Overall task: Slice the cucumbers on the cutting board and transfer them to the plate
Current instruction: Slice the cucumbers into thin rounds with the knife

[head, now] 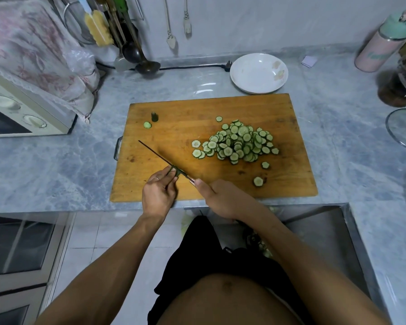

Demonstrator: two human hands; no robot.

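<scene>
Left arm: bare, reaching forward and up from the lower left, wrist straight.
Left hand (158, 193): back facing up, fingers curled forward — the fingertips (171, 173) pinch a small dark green piece against the knife blade (155, 154); a ring shows on one finger.
Right arm: bare, coming in from the lower right, angled toward the left.
Right hand (223, 199): wrapped around the knife's handle — thumb stretched along the top, pointing toward the blade.
Torso: bare belly, dark shorts below.

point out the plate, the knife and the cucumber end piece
plate (249, 73), head view, bare inside of the bowl
knife (154, 152), head view, middle of the blade
cucumber end piece (154, 116), head view, its dark upright side
</scene>
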